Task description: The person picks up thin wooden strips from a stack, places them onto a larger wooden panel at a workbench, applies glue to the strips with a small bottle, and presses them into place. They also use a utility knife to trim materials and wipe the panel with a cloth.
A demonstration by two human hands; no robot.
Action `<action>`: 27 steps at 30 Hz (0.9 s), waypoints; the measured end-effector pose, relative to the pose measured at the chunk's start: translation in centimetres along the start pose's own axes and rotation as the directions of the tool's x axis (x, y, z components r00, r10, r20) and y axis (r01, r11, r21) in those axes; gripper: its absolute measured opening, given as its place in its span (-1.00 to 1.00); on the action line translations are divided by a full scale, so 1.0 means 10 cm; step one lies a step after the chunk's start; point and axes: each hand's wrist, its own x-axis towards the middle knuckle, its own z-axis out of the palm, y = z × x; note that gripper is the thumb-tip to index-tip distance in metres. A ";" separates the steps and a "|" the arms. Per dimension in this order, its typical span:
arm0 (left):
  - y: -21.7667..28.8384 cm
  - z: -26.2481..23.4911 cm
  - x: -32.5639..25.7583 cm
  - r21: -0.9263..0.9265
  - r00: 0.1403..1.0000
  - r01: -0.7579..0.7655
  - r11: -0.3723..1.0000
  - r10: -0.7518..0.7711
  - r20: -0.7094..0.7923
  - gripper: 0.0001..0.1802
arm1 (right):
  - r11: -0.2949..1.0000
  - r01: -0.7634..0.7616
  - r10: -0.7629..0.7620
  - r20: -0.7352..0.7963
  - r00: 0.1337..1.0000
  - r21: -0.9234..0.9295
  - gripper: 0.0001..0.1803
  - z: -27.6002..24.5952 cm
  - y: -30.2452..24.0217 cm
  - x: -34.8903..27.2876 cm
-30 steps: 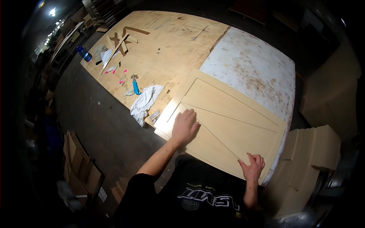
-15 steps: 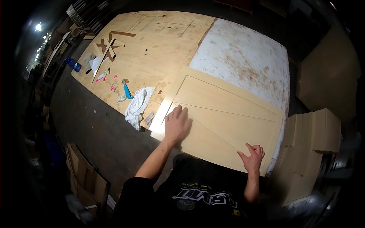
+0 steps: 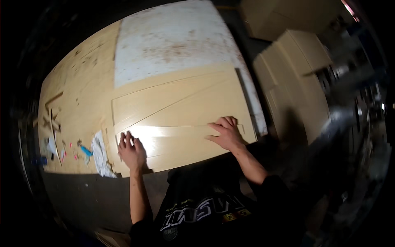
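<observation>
The panel lies flat at the centre, on the near side of the worktop; its near edge is partly hidden where both wrists cross it. At its eight o'clock, the left hand has its fingers bent and slightly apart over the panel, gripping nothing visible. Toward four o'clock, the right hand has thumb and fingers apart, covering the end of a thin line; whether its palm touches cannot be told. A white cloth is bunched beyond the left hand, with a small blue tool just past it, too blurred to identify. Wooden strips overlap at nine o'clock. At two o'clock, a tan stack fades into shadow low down.
</observation>
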 end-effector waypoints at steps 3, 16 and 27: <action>0.02 0.07 0.05 0.007 0.998 -0.030 1.000 0.030 0.062 -0.42 | 0.999 0.039 -0.039 -0.079 0.996 -0.001 -0.49 -0.03 0.09 -0.03; 0.09 0.06 0.00 0.003 0.994 -0.007 1.000 0.007 0.105 -0.40 | 0.998 0.031 -0.023 -0.129 0.991 0.060 -0.49 -0.03 0.23 -0.09; 0.11 0.06 0.01 0.020 0.995 -0.013 1.000 0.011 0.098 -0.41 | 0.997 0.047 -0.040 -0.112 0.993 0.055 -0.49 0.01 0.27 -0.07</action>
